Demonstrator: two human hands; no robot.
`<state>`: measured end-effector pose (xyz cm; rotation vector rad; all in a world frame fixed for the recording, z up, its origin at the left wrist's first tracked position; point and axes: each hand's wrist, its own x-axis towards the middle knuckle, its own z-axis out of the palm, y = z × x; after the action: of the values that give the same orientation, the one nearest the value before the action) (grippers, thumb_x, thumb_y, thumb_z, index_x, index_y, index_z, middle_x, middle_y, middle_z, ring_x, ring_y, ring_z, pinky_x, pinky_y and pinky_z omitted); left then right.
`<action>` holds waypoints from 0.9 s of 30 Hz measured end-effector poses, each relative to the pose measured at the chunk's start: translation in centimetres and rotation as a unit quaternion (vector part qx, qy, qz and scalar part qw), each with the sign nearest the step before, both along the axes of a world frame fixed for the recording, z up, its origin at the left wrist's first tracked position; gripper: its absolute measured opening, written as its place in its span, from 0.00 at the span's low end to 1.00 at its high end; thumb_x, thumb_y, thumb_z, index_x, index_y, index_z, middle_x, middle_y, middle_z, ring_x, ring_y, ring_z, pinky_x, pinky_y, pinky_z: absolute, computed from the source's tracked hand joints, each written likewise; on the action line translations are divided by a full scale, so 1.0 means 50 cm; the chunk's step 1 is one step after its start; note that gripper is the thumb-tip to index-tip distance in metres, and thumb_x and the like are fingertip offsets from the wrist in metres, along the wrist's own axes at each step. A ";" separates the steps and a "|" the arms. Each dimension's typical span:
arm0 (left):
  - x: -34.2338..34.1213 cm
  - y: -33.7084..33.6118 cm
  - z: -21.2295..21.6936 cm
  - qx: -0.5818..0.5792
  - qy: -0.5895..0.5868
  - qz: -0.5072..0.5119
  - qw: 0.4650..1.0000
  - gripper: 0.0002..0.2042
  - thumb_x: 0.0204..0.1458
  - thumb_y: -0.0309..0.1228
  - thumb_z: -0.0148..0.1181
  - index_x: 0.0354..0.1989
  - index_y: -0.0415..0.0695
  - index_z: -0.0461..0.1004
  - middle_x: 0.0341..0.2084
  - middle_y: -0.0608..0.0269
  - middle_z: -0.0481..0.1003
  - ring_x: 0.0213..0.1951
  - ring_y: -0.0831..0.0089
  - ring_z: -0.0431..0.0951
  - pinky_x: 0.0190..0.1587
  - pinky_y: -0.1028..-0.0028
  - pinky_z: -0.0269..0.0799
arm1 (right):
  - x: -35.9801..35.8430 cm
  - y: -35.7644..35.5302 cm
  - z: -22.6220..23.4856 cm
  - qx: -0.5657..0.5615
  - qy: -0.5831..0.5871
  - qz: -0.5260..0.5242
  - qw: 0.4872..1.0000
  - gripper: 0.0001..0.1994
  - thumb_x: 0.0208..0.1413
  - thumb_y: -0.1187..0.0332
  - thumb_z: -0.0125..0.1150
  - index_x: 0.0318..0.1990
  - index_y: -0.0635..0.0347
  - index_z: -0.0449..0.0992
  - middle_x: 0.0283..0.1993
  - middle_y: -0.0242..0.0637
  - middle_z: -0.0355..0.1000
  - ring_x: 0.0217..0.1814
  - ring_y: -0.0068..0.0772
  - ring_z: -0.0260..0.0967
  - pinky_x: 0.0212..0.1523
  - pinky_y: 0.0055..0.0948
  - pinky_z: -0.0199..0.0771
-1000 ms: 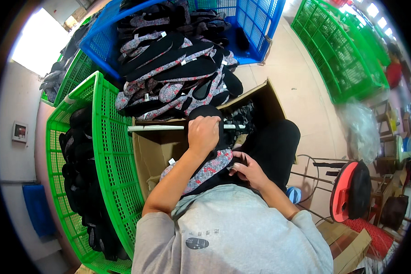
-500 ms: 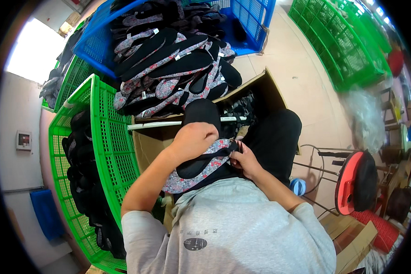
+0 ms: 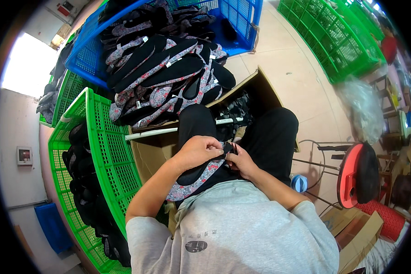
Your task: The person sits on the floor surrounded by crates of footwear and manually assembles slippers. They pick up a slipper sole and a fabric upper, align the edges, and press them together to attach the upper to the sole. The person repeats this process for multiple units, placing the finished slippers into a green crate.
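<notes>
A floral cloth shoe (image 3: 198, 182) with a black inside lies across my lap, its far end between my two hands. My left hand (image 3: 198, 151) is closed, thumb and fingers pinching the shoe's edge at that end. Against the same spot, my right hand (image 3: 242, 162) is closed too, with a small dark piece showing at its fingertips; whether it is a strap or a tool I cannot tell. Beyond my knees, a heap of similar floral and black shoes (image 3: 169, 68) lies in and spills over a blue crate (image 3: 89, 50).
Left of me stands a green crate (image 3: 109, 141) of black shoes. An open cardboard box (image 3: 269, 86) with a white bar (image 3: 155, 132) across it sits before my knees. To the right are a red round stool (image 3: 349, 178), a tape roll (image 3: 299, 184) and more green crates (image 3: 329, 41).
My left hand has come down toward my right hand, from above the shoe onto its edge. The view has shifted slightly.
</notes>
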<state>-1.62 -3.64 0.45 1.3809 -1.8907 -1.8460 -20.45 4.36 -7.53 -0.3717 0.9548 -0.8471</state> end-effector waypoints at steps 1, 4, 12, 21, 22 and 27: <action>-0.007 0.003 0.006 -0.002 -0.009 0.014 1.000 0.05 0.53 0.25 0.65 0.35 0.36 0.79 0.25 0.70 0.76 0.29 0.84 0.72 0.33 0.80 0.70 | 0.001 0.000 -0.001 0.000 0.000 0.001 1.000 0.15 0.54 0.74 0.61 0.48 0.53 0.69 0.27 0.23 0.64 0.22 0.14 0.58 0.18 0.15 0.51; -0.015 0.017 0.000 -0.044 -0.029 0.024 0.998 0.05 0.51 0.26 0.66 0.33 0.37 0.79 0.25 0.69 0.75 0.27 0.84 0.72 0.31 0.80 0.70 | 0.001 0.001 -0.014 0.002 0.005 0.004 1.000 0.14 0.54 0.74 0.62 0.47 0.52 0.69 0.28 0.23 0.65 0.23 0.14 0.59 0.18 0.15 0.52; -0.027 0.052 -0.025 -0.092 -0.043 0.127 0.987 0.04 0.53 0.27 0.64 0.31 0.38 0.79 0.24 0.70 0.74 0.26 0.85 0.68 0.29 0.79 0.66 | -0.029 -0.002 -0.017 0.036 0.053 0.011 0.998 0.18 0.54 0.76 0.66 0.51 0.55 0.70 0.29 0.28 0.68 0.25 0.16 0.62 0.20 0.15 0.56; -0.030 0.050 -0.067 0.051 0.042 0.189 0.980 0.04 0.58 0.26 0.60 0.34 0.38 0.76 0.27 0.74 0.74 0.29 0.87 0.69 0.33 0.82 0.65 | -0.120 -0.019 0.038 -0.074 0.100 -0.047 0.991 0.20 0.71 0.61 0.44 0.64 0.61 0.66 0.47 0.36 0.76 0.30 0.18 0.69 0.29 0.19 0.70; -0.029 0.051 -0.069 0.058 0.044 0.196 0.978 0.04 0.58 0.25 0.60 0.35 0.38 0.76 0.27 0.73 0.74 0.30 0.87 0.69 0.33 0.82 0.65 | -0.129 -0.021 0.072 -0.091 0.111 -0.004 0.990 0.20 0.71 0.59 0.44 0.65 0.60 0.64 0.42 0.33 0.75 0.29 0.18 0.67 0.28 0.18 0.68; -0.029 0.046 -0.082 0.061 0.046 0.190 0.979 0.04 0.58 0.26 0.60 0.36 0.37 0.76 0.28 0.72 0.74 0.30 0.86 0.69 0.34 0.82 0.66 | -0.151 -0.009 0.096 -0.198 0.156 0.169 0.953 0.19 0.72 0.54 0.41 0.60 0.57 0.63 0.33 0.28 0.68 0.24 0.14 0.56 0.25 0.17 0.59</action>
<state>-3.07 -1.37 -3.66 1.5359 -1.3706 -1.8162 -27.99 3.89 -2.73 -1.0102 0.9702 -0.6701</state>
